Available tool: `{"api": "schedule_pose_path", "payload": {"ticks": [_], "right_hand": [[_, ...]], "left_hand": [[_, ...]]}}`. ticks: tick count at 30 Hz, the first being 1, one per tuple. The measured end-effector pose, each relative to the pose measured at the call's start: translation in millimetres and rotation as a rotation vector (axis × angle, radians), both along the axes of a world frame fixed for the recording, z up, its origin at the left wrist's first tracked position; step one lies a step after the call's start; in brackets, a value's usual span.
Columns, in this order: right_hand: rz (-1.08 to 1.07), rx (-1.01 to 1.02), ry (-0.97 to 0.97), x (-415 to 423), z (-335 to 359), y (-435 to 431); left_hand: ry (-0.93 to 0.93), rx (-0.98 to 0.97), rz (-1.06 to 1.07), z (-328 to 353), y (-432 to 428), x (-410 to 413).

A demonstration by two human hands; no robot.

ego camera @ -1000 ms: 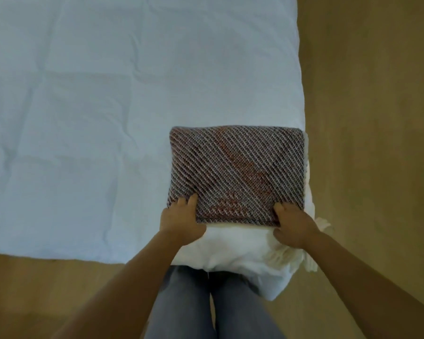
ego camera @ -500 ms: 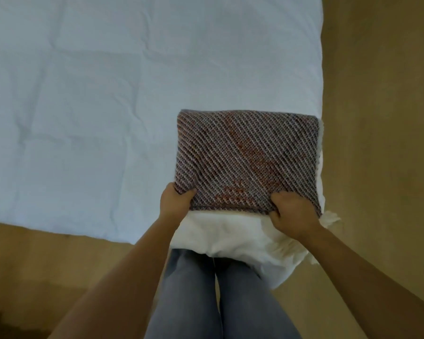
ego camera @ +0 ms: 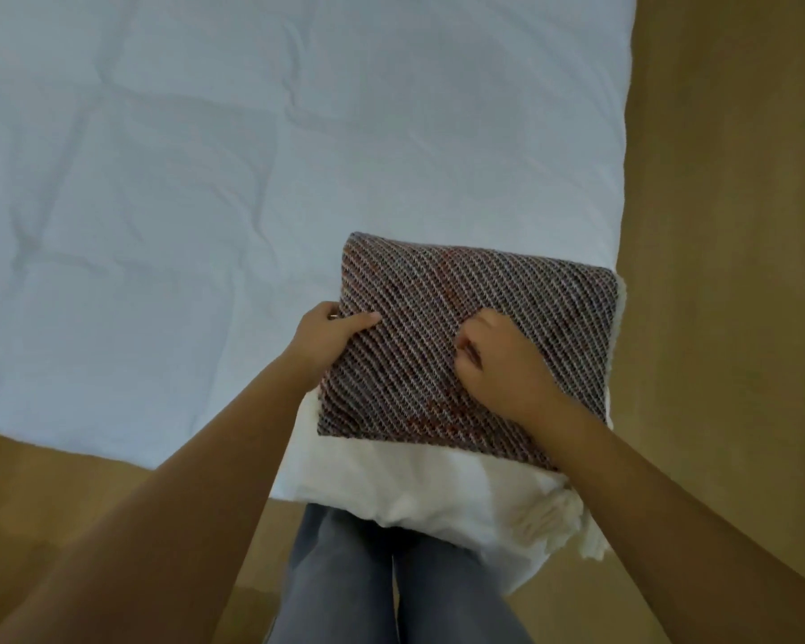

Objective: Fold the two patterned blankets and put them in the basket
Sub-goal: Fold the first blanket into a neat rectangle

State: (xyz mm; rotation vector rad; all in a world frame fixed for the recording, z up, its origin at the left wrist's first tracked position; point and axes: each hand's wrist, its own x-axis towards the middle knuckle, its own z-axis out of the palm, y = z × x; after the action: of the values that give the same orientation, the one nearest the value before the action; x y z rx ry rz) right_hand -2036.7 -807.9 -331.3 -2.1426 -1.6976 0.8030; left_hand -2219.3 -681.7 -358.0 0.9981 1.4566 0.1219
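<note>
Patterned blanket (ego camera: 442, 337): folded into a thick rectangle, woven in diagonal stripes of dark brown, grey and rust; lies at the near right corner of the bed, slightly skewed, its near part resting on white fabric.
White fabric (ego camera: 419, 485): soft bundle under the blanket, drooping over the bed's near edge; a fringe of tassels (ego camera: 563, 522) shows at its right end.
Left hand (ego camera: 331, 337): clamped on the blanket's left edge, thumb on top of the weave, fingers tucked out of sight beneath.
Right hand (ego camera: 498, 360): on top of the blanket near its middle, fingers curled together and pinching the woven cloth.
Bed (ego camera: 205, 178): covered in a pale blue-white quilted cover, lightly creased.
Floor (ego camera: 726, 225): tan, visible to the right of the bed and along its near side.
Person: standing at the bed's near edge; legs in grey jeans (ego camera: 391, 587) show below the bundle.
</note>
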Motion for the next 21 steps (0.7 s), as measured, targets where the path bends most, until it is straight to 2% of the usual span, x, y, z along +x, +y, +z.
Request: {"api": "schedule_pose_path", "payload": {"ticks": [2,5,7,10,13,15,17,19,21], "right_hand": [[0.04,0.048,0.051,-2.3,9.6,42.7],[0.233,-0.026,0.075,-12.4,16.2,107.3],[0.436,-0.135,-0.035,-25.6,16.3,145.9],[0.724,-0.444,-0.229,-43.8,11.3,188.5],[0.917,-0.65,-0.5,-50.8,7.2,212.1],[0.962,-0.697,-0.669,-50.7,7.5,224.5],[0.968,-0.704,-0.793,-47.9,9.9,237.6],[0.983,-0.633,-0.875,-44.6,12.1,247.9],[0.991,-0.524,-0.915,-39.5,7.2,253.9]], "left_hand": [[-0.031,-0.04,0.018,-2.8,4.9,1.5],[-0.049,-0.061,0.096,-12.2,0.0,-2.2],[-0.012,0.033,0.071,-18.5,-1.1,-3.0],[0.067,0.253,-0.051,-23.2,0.7,1.6],[0.078,0.359,-0.058,-26.2,-1.5,1.4],[0.045,0.341,-0.025,-28.1,-6.4,-3.1],[0.008,0.245,-0.064,-28.7,-13.9,-10.8],[0.044,0.147,-0.225,-31.9,-23.4,-21.9],[0.064,0.117,-0.251,-37.6,-31.4,-35.1]]}}
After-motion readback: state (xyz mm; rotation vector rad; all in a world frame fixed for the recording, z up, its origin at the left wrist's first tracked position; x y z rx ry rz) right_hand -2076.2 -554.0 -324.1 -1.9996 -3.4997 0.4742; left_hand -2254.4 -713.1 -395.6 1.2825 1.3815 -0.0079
